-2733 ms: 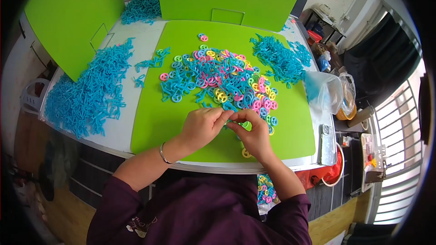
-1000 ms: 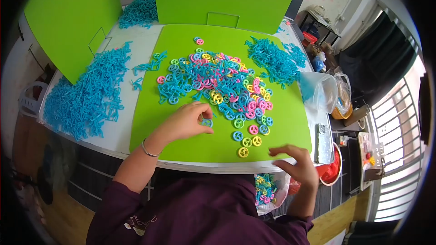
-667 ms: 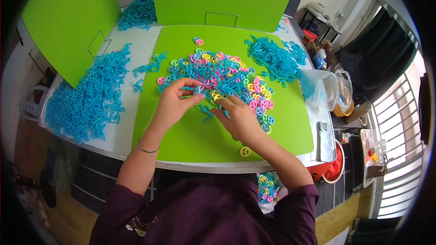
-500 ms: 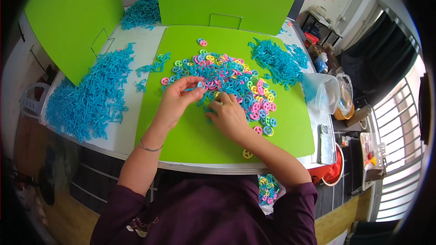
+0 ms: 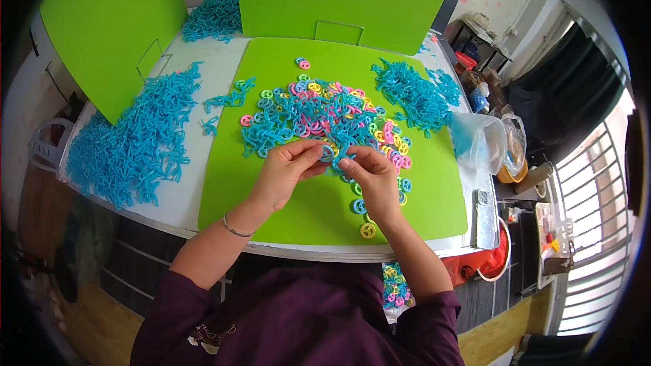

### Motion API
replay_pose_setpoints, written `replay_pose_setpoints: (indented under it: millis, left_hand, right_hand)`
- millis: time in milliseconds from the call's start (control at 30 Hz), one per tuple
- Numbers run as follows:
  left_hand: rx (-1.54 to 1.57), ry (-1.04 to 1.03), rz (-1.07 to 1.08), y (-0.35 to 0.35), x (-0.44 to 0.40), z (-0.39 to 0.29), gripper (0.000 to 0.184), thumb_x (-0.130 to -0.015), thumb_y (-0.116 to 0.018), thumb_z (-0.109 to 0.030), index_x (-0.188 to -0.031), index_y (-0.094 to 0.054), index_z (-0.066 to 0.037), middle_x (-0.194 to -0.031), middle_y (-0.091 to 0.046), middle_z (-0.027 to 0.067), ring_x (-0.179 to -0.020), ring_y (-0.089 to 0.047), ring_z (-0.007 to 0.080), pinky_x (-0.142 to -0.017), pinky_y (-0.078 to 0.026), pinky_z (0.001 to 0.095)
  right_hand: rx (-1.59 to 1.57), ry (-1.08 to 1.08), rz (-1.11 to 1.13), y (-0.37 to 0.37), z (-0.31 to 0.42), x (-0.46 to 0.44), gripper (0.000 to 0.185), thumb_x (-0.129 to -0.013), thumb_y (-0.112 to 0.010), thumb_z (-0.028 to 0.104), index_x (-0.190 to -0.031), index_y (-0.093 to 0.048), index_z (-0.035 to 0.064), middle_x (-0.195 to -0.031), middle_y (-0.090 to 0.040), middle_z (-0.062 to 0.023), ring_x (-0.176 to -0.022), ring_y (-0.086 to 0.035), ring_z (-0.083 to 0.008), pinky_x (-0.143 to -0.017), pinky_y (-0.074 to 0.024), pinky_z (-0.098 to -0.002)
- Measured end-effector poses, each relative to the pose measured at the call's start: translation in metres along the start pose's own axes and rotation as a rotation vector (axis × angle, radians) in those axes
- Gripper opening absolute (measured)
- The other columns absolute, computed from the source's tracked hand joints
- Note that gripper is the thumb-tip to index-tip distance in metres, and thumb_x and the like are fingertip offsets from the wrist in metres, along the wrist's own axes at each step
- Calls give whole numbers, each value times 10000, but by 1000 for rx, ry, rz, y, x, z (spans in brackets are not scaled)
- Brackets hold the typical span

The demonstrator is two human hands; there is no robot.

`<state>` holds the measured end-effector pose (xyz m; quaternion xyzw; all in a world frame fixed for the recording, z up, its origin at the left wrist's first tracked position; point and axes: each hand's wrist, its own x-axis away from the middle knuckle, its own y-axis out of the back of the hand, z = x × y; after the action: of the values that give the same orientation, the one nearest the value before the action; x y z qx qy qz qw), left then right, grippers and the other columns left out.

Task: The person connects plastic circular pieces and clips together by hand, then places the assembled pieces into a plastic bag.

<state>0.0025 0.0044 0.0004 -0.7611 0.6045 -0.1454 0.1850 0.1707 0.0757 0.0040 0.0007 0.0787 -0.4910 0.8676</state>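
Note:
In the head view my left hand (image 5: 285,173) pinches a light blue plastic wheel (image 5: 327,154) between thumb and forefinger. Close beside it, my right hand (image 5: 376,179) grips a teal plastic stick-like piece (image 5: 344,162). The two pieces meet or nearly meet between my fingertips; whether they are joined I cannot tell. Just beyond my hands lies a mixed heap of pink, yellow, green and blue wheels (image 5: 388,137) with teal pieces (image 5: 268,134) among them, on a green mat (image 5: 291,220). A yellow wheel (image 5: 367,231) rests by the mat's front edge.
Large teal heaps lie at the left (image 5: 135,142), back left (image 5: 213,17) and right (image 5: 410,91). Green boards (image 5: 346,0) stand behind and at the left. A clear plastic bag (image 5: 475,139) and a phone (image 5: 486,220) are on the right side. A bag of wheels (image 5: 397,285) sits below the table edge.
My left hand has moved right and nearer to me with the blue wheel. My right hand has come back from the heap and now holds a teal piece beside it.

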Motion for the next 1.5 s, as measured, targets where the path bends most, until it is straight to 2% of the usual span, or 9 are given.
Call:
replay_pose_setpoints:
  millis: [133,300,500,700,800,900,1100,1200,1500]
  left_hand:
    - [55,-19,0,-2,0,0,228,-932,-584,-124,-1102,-627,23,-995,-659,74,-894,-645,148,-845,-555,293]
    - [-57,-114,-32,-8,3,1,213,-925,-596,-118,-1072,-646,28,-971,-662,73,-862,-645,136,-787,-573,272]
    - [-228,-152,-66,-9,6,-1,224,-926,-603,-146,-1080,-648,10,-923,-672,55,-811,-656,126,-722,-565,254]
    - [-355,-163,-101,-6,4,1,238,-913,-630,-189,-1056,-665,-2,-865,-680,33,-751,-655,106,-646,-543,223]
    - [-321,-131,-94,-6,4,0,226,-910,-635,-189,-1026,-669,2,-856,-680,36,-748,-655,105,-650,-545,221]
    - [-200,-69,-89,-6,3,-1,213,-905,-640,-176,-1005,-661,12,-873,-677,47,-773,-656,110,-678,-548,223]
    - [-74,-32,-91,-5,2,3,185,-899,-641,-139,-1021,-648,1,-907,-670,50,-801,-653,121,-723,-549,239]
    - [-54,-31,-99,-5,2,3,172,-895,-644,-118,-1004,-649,15,-897,-669,55,-800,-650,112,-718,-550,228]
    - [-203,-159,-57,-8,7,1,148,-890,-650,-113,-961,-675,15,-847,-681,54,-742,-649,92,-658,-548,206]
  right_hand:
    - [-81,-10,58,-11,-2,5,228,-865,-678,80,-1076,-619,16,-817,-644,-8,-739,-581,-56,-651,-464,-209]
    - [9,9,51,-15,3,9,232,-869,-674,98,-1078,-611,22,-787,-624,6,-723,-571,-60,-639,-447,-212]
    - [-10,-81,84,-9,-6,8,264,-890,-653,108,-1127,-584,15,-802,-630,-6,-752,-575,-65,-649,-435,-210]
    - [-398,-270,123,-13,-4,10,300,-940,-581,147,-1214,-531,34,-785,-596,-11,-736,-543,-78,-676,-423,-219]
    - [-384,-159,120,-14,-11,10,331,-952,-563,159,-1251,-511,29,-785,-584,-15,-752,-538,-81,-694,-426,-226]
    - [-425,-156,115,-7,-18,4,317,-934,-588,136,-1224,-544,14,-795,-590,-22,-757,-537,-88,-714,-432,-240]
    - [-503,-249,16,-7,-19,4,198,-893,-640,92,-1065,-647,-7,-881,-655,-53,-821,-596,-122,-785,-465,-265]
    - [-513,-226,43,-8,-17,4,213,-894,-638,93,-1078,-643,-15,-902,-679,-68,-843,-620,-136,-812,-478,-282]
    - [-132,-43,48,-9,-17,9,270,-904,-628,101,-1143,-631,-24,-926,-695,-76,-818,-636,-100,-745,-509,-235]
